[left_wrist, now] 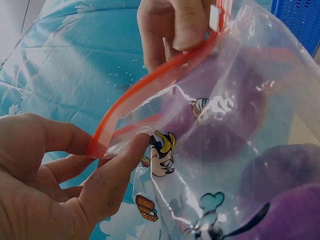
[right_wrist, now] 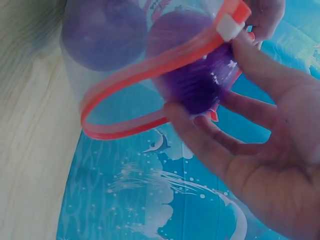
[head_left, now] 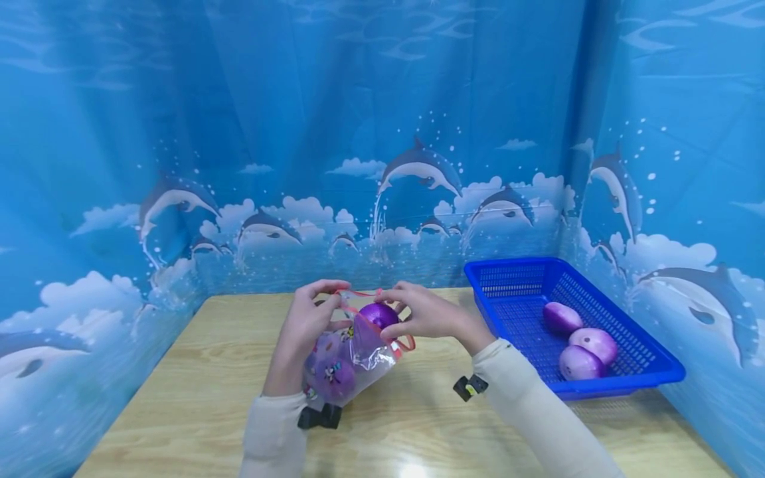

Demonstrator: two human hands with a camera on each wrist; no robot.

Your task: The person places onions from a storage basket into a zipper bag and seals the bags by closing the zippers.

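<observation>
A clear zip bag (head_left: 349, 362) with cartoon prints and a red zip strip (right_wrist: 125, 100) is held above the wooden table (head_left: 197, 398). It holds purple onions; one (head_left: 378, 314) sits at the bag's mouth. My left hand (head_left: 325, 302) pinches the left end of the red strip (left_wrist: 102, 145) between thumb and fingers. My right hand (head_left: 397, 309) grips the other end, thumb by the white slider (right_wrist: 230, 27), its fingers curled under the top onion (right_wrist: 195, 80). The mouth of the bag gapes in a loop.
A blue plastic basket (head_left: 645, 372) stands at the right on the table, holding three purple onions (head_left: 588, 345). Blue dolphin-print curtains close off the back and both sides. Bare wood lies to the left and in front of the hands.
</observation>
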